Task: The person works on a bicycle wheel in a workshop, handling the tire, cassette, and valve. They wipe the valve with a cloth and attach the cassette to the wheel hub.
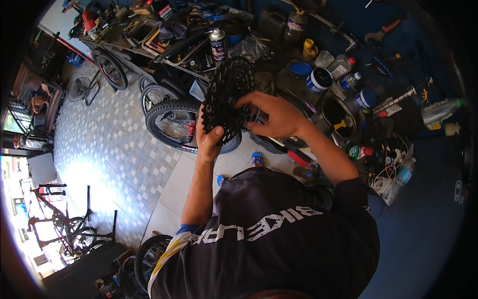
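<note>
A black bicycle cassette, a stack of toothed sprockets, is held up on edge in front of my chest. My left hand grips its lower left rim, with the thumb across the near face and the fingers hidden behind. From the right, my right hand has bent fingers and thumb against the cassette's middle; the fingertips are partly hidden in its shadow. Below and behind the cassette stands a mountain bike wheel with a knobby tyre.
A cluttered workbench carries a spray can, a white tub with a dark lid, bottles and a tray with a yellow brush. Tiled floor lies left, with a fan, a bike frame and a seated person.
</note>
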Demonstrator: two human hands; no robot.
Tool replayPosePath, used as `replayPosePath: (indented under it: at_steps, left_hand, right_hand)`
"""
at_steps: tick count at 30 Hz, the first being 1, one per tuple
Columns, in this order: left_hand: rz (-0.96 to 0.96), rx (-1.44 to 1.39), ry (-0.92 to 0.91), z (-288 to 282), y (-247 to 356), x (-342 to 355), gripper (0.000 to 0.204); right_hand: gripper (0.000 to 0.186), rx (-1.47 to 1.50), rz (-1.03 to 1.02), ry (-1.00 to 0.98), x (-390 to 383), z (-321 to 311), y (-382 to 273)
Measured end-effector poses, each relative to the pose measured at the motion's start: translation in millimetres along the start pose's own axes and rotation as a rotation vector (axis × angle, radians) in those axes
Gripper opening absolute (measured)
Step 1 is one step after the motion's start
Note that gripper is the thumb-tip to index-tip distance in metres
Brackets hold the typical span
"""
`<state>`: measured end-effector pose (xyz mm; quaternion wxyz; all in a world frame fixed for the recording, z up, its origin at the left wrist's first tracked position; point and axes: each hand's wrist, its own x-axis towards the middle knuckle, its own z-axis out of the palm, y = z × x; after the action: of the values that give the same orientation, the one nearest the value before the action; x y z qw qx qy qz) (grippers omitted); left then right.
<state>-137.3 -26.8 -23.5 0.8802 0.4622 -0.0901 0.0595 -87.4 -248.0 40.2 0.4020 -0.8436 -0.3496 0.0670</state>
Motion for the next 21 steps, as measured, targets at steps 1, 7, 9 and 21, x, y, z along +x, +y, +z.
replayPosePath:
  at_steps: [1,7,9,21]
  left_hand:
    - [0.000,-0.007,-0.002,-1,-1,0,0.087]
    - [0.000,-0.068,-0.019,-9,-10,2,0.087]
    - [0.013,-0.103,-0.059,-14,-13,2,0.089]
    - [-0.033,-0.169,0.006,-5,-11,3,0.076]
  right_hand:
    - [0.061,0.133,0.057,-0.034,-2,-4,3]
    - [0.068,1.044,0.149,-0.124,-9,22,6]
    - [0.073,1.432,0.210,-0.159,-13,30,10]
    - [0.078,2.267,0.042,-0.135,-13,65,13]
